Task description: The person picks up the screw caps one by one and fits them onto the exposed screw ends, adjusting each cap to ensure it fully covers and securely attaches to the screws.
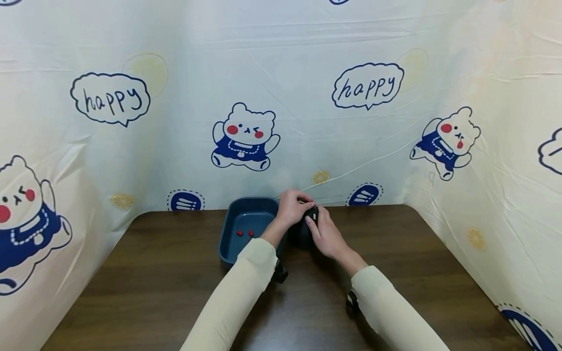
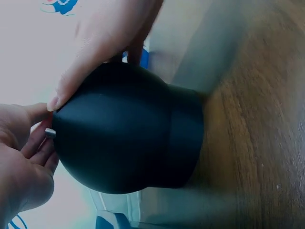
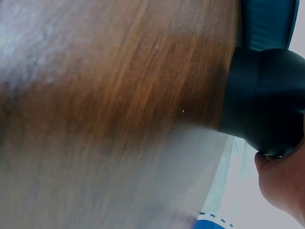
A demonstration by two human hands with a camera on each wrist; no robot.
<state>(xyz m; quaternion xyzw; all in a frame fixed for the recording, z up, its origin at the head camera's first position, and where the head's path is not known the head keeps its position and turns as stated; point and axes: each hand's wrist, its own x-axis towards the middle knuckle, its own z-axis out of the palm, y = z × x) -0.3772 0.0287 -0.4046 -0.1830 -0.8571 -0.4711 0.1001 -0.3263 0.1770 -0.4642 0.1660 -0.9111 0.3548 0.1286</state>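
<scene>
A rounded black object [image 1: 302, 236] with a straight-sided base stands on the table between my hands. Its kind cannot be told; a small silver pin [image 2: 50, 133] shows at its upper end in the left wrist view. My left hand [image 1: 293, 210] grips it from the left, thumb laid along its upper side. From the right, my right hand [image 1: 328, 236] holds the upper part, with thumb in front and fingers on the far side. In the right wrist view the black base sits on the wood, and the right hand [image 3: 286, 183] is mostly cut off.
Left of the black object is a dark blue tray [image 1: 223, 243] with two small red pieces [image 1: 250, 233] in it, overlapped by my left forearm. The brown table [image 1: 145, 273] ends at the back against a printed curtain [image 1: 184, 146]. A thin white cord [image 1: 364, 165] runs along the curtain.
</scene>
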